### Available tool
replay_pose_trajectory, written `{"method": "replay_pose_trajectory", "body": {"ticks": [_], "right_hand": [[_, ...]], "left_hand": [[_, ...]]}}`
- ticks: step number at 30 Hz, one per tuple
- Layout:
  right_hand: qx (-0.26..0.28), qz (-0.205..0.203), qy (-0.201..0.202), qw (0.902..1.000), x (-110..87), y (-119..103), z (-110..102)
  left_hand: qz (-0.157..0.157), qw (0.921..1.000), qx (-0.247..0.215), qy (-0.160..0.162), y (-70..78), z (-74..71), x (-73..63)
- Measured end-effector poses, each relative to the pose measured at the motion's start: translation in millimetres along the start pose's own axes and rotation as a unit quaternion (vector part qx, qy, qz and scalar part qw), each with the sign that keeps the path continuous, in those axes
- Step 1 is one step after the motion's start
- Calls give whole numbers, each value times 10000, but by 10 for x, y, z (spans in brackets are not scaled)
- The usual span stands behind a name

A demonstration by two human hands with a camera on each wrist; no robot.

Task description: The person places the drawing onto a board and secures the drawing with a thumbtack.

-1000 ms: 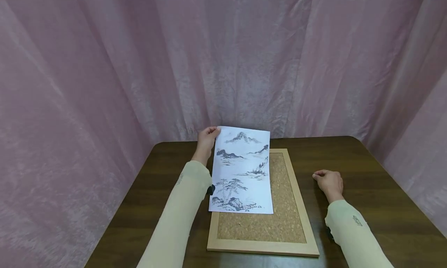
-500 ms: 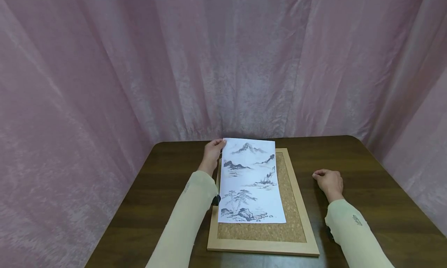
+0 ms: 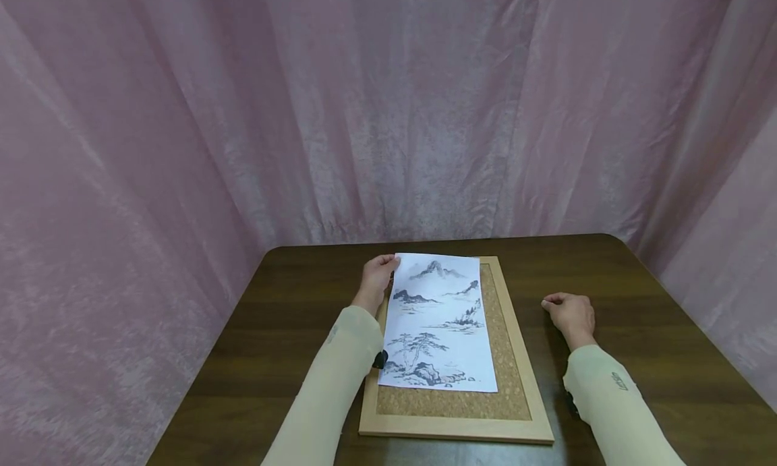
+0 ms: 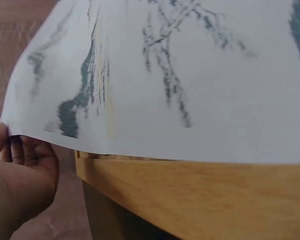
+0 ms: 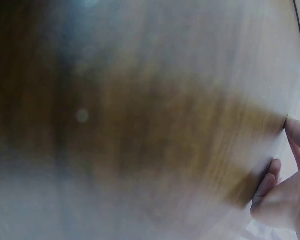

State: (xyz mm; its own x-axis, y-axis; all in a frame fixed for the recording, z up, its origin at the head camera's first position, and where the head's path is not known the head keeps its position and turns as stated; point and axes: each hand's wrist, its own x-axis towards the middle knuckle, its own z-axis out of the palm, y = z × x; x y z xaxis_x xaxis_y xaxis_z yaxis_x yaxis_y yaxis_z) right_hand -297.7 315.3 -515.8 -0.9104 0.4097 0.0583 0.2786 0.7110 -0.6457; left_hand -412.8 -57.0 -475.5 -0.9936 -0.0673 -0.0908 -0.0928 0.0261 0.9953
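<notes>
My left hand pinches the top left corner of a white paper sheet printed with an ink landscape of mountains, trees and rocks. The sheet lies over a cork board with a pale wooden frame, covering much of its left and middle part. In the left wrist view the paper bows up at the pinched corner, and its edge runs along the wooden frame. My right hand rests on the table right of the board, fingers loosely curled, with nothing seen in it.
The dark brown wooden table has rounded far corners. Pink curtains hang behind it and on both sides. Bare cork shows along the board's right side and near end.
My left hand has brought the paper down and to the right, from partly off the board's left side to over the board. The right hand stays where it was.
</notes>
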Motion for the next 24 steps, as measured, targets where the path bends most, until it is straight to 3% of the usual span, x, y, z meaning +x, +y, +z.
{"method": "replay_pose_trajectory", "body": {"ticks": [8, 16, 24], "right_hand": [[-23, -41, 12, 10000, -2, 9, 12], [-21, -92, 6, 10000, -12, -9, 23], [-38, -115, -111, 9999, -2, -15, 57]], "left_hand": [[111, 9997, 150, 162, -115, -11, 28], [350, 9955, 858, -188, -222, -98, 62], [-377, 9862, 1392, -819, -184, -257, -138]]}}
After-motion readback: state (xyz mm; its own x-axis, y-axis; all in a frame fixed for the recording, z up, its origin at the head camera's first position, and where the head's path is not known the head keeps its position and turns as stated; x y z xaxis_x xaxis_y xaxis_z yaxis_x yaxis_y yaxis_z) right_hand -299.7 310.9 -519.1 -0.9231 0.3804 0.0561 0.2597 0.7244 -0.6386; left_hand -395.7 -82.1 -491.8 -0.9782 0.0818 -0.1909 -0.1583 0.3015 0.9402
